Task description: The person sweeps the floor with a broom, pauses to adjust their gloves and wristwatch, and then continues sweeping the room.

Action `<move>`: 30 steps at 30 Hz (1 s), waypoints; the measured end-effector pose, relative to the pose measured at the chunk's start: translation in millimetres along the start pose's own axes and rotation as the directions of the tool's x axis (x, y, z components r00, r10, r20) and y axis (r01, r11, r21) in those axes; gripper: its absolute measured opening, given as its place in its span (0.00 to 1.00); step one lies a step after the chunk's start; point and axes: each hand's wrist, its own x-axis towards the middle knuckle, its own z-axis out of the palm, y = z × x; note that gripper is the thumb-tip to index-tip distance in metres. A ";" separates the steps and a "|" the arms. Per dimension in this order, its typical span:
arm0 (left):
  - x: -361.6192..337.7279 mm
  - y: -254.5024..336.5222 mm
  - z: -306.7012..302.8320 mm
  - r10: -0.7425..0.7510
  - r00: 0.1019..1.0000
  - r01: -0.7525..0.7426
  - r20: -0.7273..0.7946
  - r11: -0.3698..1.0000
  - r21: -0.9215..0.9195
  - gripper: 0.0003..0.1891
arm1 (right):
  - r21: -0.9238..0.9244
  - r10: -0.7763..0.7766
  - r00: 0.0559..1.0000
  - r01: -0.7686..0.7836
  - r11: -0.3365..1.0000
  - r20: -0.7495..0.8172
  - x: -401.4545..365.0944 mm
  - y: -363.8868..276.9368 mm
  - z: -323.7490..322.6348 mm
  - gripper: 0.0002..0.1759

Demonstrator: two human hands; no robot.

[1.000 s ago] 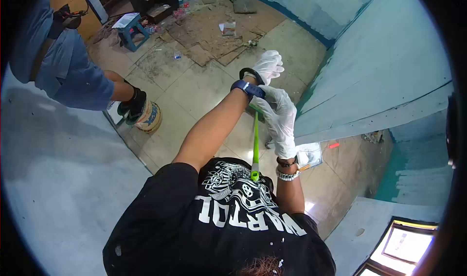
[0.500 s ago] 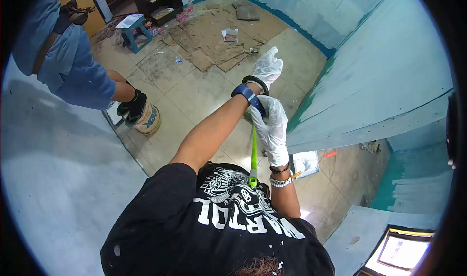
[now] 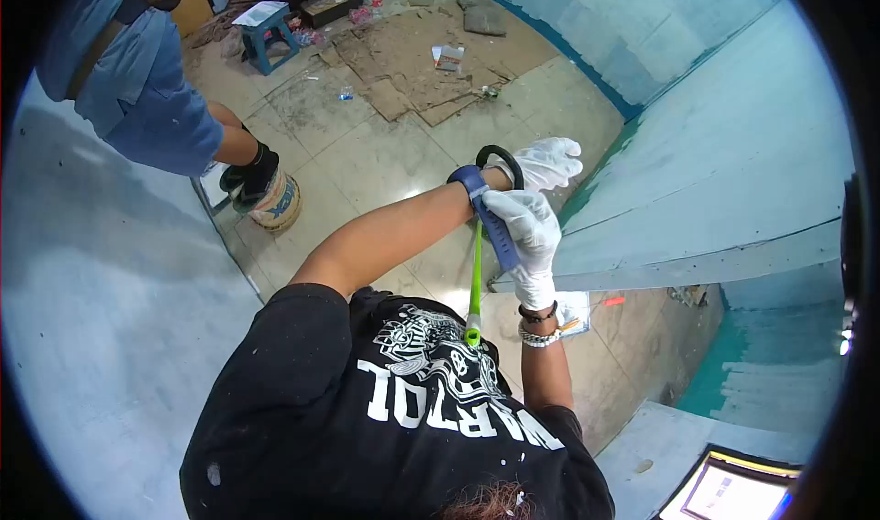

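My left hand (image 3: 548, 163), in a white glove, reaches out to the right with its fingers loosely bent and somewhat apart; nothing shows in it. A blue wristwatch (image 3: 471, 183) sits on that wrist, with a black ring-like band (image 3: 500, 153) just beyond it. My right hand (image 3: 530, 229), also gloved in white, pinches the watch's strap, whose loose end (image 3: 500, 243) hangs down beside the fingers. Below the wrists, a bright green pole (image 3: 476, 282) stands close to my black shirt (image 3: 385, 428); its lower part is hidden.
On the left another person (image 3: 151, 98) in blue shorts stands with a foot at a paint bucket (image 3: 278, 204). Cardboard (image 3: 394, 57) covers part of the tiled floor, near a blue stool (image 3: 266, 48). A pale blue panel (image 3: 706, 208) rises at right.
My left hand has swung right and down. The watch strap now hangs loose at one end, held by my right hand. The view has shifted slightly.
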 end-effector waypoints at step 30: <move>-16.9 -28.4 -9.6 0.350 0.876 0.249 -0.332 0.261 0.932 0.25 | -0.342 0.078 0.945 -0.191 0.920 -0.318 -7.8 31.1 14.8 0.08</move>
